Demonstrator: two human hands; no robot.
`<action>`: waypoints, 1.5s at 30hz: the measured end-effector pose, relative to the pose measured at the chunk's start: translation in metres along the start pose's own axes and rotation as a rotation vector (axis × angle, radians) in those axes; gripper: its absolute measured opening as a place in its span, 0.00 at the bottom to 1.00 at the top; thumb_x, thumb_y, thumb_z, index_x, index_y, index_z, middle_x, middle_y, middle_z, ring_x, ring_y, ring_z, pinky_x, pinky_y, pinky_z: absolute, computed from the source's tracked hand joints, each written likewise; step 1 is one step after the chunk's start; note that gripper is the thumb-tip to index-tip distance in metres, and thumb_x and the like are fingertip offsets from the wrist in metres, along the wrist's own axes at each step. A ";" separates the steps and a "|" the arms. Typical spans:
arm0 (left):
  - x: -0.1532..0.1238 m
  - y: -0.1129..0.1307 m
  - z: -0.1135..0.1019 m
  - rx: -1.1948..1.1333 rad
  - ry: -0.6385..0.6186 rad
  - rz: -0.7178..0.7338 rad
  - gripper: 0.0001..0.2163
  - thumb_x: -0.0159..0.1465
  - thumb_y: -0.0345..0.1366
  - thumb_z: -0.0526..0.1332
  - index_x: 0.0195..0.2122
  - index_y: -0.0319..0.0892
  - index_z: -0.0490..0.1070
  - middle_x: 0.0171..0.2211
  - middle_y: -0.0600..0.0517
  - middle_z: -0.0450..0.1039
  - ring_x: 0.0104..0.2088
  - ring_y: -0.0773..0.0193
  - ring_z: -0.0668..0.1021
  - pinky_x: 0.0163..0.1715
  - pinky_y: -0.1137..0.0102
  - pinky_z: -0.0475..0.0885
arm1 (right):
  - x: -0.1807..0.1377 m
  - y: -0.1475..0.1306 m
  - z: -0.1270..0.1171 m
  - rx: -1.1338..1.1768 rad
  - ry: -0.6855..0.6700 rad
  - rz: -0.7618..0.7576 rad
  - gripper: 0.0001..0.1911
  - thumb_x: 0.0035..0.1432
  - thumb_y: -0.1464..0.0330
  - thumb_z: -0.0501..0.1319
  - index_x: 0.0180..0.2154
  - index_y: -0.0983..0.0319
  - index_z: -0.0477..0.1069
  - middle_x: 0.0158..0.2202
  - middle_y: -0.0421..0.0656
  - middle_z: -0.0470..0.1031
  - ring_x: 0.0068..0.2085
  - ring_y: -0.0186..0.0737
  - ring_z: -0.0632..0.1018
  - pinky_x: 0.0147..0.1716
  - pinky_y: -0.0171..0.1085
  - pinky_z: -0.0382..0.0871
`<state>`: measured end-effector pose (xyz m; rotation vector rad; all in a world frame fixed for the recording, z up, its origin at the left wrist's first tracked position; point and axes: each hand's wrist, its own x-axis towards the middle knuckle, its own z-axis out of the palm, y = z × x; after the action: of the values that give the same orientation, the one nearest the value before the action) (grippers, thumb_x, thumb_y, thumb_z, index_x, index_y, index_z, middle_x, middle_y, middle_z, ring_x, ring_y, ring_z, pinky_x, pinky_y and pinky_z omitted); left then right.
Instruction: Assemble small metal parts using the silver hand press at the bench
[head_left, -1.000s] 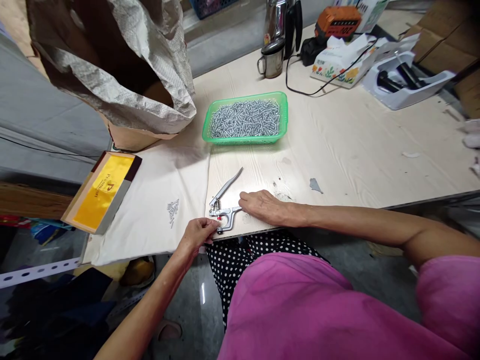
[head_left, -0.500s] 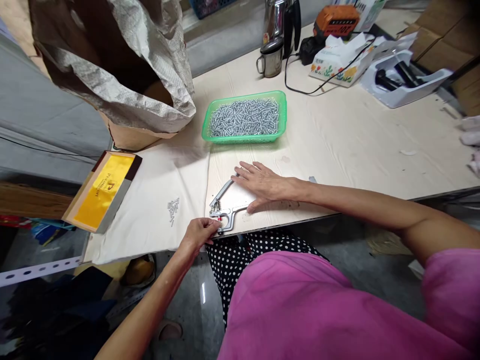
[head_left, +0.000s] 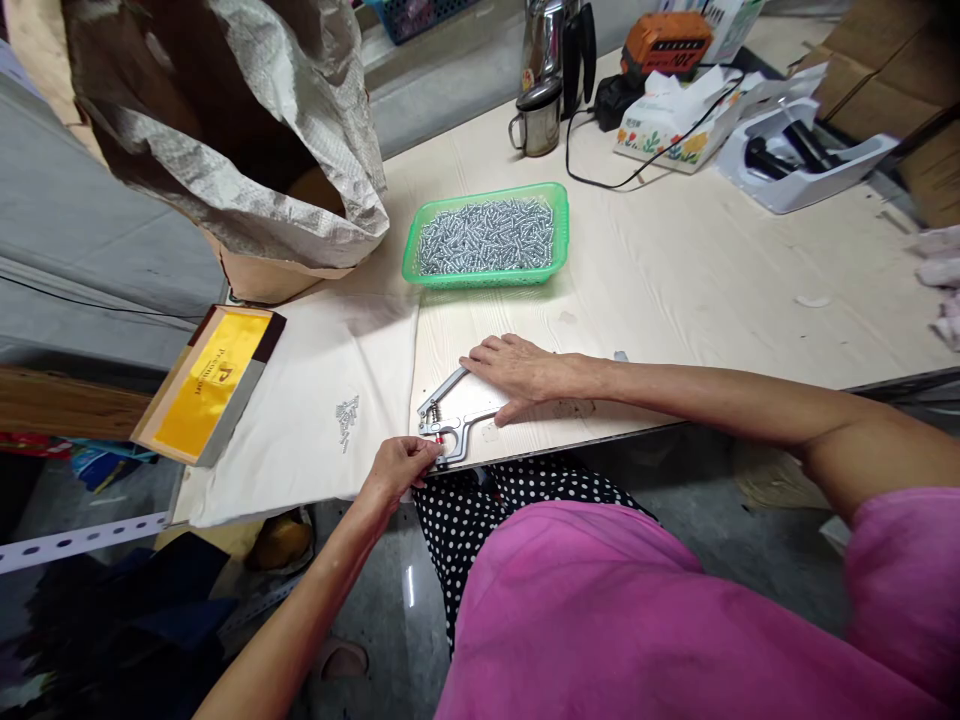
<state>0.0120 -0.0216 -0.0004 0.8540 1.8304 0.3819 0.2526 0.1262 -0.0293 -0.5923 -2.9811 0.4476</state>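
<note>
Silver-grey metal pliers [head_left: 463, 426], handles [head_left: 444, 390] splayed, with a red part [head_left: 439, 438]

I'd call this a small workshop, the kind given over to handwork with fiddly parts. The pale wood-grain bench [head_left: 675, 290] is marked and stained near its edge, and toward the far side sits a green basket [head_left: 561, 265] heaped with small bright metal parts [head_left: 484, 237]. A silver lever tool [head_left: 455, 425] lies at the near edge. A big woven sack [head_left: 356, 215] gapes at the far left, cardboard boxes [head_left: 892, 70] crowd the far right, and a perforated strip [head_left: 79, 540] and dark cloth [head_left: 135, 630] show low on the near left. Only the steel mug [head_left: 538, 128] and tissue box [head_left: 660, 145] feel homely.
</note>
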 end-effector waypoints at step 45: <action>0.010 -0.010 0.095 0.775 0.365 1.056 0.25 0.75 0.40 0.57 0.71 0.42 0.59 0.70 0.37 0.65 0.73 0.44 0.63 0.69 0.42 0.64 | -0.008 0.025 -0.001 0.194 0.093 0.099 0.14 0.72 0.60 0.59 0.48 0.64 0.76 0.45 0.51 0.74 0.45 0.47 0.70 0.47 0.43 0.63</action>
<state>0.0919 -0.0332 -0.0533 2.4312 1.6969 0.4909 0.2695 0.1453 -0.0363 -0.7211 -2.7866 0.6874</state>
